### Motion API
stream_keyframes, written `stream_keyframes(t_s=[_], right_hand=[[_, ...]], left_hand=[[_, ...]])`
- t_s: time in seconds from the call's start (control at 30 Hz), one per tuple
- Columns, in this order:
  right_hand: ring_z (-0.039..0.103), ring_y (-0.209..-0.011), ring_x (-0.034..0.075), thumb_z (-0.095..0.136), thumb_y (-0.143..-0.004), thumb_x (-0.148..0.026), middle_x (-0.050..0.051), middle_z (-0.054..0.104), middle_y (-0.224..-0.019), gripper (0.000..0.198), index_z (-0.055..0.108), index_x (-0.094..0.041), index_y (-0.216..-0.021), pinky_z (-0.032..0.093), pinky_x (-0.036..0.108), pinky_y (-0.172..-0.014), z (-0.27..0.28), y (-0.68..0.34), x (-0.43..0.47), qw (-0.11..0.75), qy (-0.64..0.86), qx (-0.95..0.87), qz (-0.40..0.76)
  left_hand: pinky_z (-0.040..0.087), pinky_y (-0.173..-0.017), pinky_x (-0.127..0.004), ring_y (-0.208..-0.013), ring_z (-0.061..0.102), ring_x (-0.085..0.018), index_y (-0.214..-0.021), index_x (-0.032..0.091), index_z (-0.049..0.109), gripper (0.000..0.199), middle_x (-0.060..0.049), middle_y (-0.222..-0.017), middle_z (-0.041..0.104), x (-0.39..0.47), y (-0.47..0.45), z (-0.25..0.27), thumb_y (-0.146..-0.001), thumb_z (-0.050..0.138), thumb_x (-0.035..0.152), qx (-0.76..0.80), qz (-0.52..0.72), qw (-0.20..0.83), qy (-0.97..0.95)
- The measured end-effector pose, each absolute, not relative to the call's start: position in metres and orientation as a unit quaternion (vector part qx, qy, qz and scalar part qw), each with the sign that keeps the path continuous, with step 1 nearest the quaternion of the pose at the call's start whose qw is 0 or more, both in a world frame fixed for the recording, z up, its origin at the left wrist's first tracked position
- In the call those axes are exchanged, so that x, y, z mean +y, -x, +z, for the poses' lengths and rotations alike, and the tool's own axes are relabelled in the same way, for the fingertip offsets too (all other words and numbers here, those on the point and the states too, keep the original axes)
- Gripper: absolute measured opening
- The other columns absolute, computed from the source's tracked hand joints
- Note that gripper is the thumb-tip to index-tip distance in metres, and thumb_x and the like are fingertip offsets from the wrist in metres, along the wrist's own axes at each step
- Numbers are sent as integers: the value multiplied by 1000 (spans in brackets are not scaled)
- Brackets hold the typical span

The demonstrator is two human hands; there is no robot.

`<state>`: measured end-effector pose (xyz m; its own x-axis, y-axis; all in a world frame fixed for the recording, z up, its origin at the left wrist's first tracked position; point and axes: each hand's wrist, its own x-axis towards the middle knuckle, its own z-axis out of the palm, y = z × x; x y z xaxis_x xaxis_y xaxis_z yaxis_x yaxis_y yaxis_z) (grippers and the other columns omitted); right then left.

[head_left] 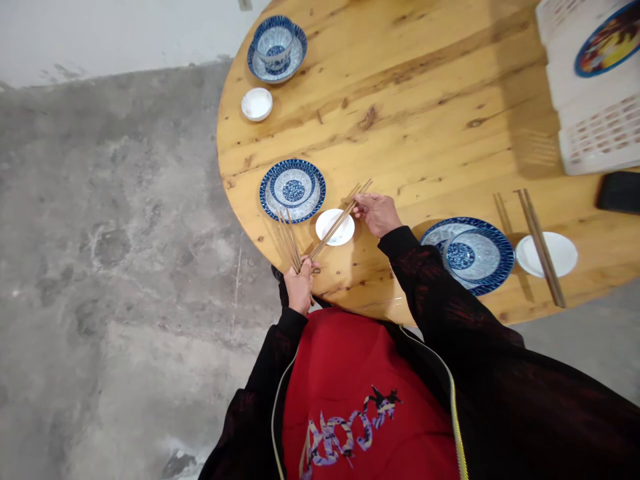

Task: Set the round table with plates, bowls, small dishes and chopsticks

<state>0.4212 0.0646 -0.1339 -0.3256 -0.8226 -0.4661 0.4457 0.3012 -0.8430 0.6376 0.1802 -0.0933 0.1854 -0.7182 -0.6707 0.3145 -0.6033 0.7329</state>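
My left hand (pixel 299 285) is closed around a bundle of several wooden chopsticks (pixel 290 241) at the table's near left edge. Pinched in my right hand (pixel 376 212) is a pair of chopsticks (pixel 334 227), slanting over a small white dish (pixel 343 233); whether they touch its rim I cannot tell. Their lower ends reach my left hand. Left of the dish, a blue-patterned bowl (pixel 293 188) sits on a matching plate (pixel 270 200). By my right sleeve, another patterned plate (pixel 504 257) holds a clear-sided bowl (pixel 475 257).
A pair of chopsticks (pixel 541 247) rests across a white dish (pixel 567 255) at right. Farther along the round wooden table (pixel 425 120) are a bowl (pixel 274 47) on a plate (pixel 300 57) and a small dish (pixel 257 105). A white basket (pixel 595 100) and dark phone (pixel 620 192) lie right.
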Motion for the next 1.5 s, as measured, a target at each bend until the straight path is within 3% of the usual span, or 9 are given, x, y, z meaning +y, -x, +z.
stream_keyframes(t_s=[0.2,0.43,1.0,1.2,1.4,1.5], right_hand=[[58,-52,8,91,-76,-30,-1,61,-59,30,66,-16,-69,45,15,-44,-131,-424,69,558,161,589,-563],[56,-50,7,90,-76,-21,-1,60,-56,29,64,-14,-64,45,13,-45,-128,-425,69,563,171,588,-555],[55,-49,7,87,-79,-18,-1,59,-55,28,63,-15,-64,49,13,-46,-122,-429,64,569,160,597,-543],[56,-49,8,88,-79,-28,1,63,-59,30,64,-16,-66,46,14,-42,-120,-426,70,524,154,639,-542],[54,-49,10,84,-78,-32,2,64,-60,26,66,-19,-65,42,19,-41,-96,-431,109,405,184,662,-604],[54,-50,10,83,-76,-37,2,68,-67,20,71,-21,-71,44,21,-43,-65,-449,134,425,244,622,-611]], left_hand=[[19,-38,-17,-38,30,0,-107,10,67,46,-1,-75,72,181,-644,-91,-80,80,46,-168,-610,415,-654],[18,-39,-18,-39,30,0,-110,10,68,44,-2,-78,73,184,-650,-89,-82,79,42,-158,-612,413,-656],[16,-38,-17,-36,28,1,-106,11,64,37,-1,-75,72,189,-655,-92,-82,76,37,-149,-605,419,-661],[16,-39,-18,-36,28,1,-103,12,63,44,0,-75,71,190,-658,-85,-78,80,44,-142,-604,412,-667],[16,-38,-21,-37,32,0,-99,12,65,49,-4,-77,71,196,-671,-64,-80,78,55,-187,-622,398,-648],[16,-38,-22,-37,31,-1,-99,12,67,57,-3,-75,69,202,-675,-51,-81,72,66,-239,-644,400,-607]])
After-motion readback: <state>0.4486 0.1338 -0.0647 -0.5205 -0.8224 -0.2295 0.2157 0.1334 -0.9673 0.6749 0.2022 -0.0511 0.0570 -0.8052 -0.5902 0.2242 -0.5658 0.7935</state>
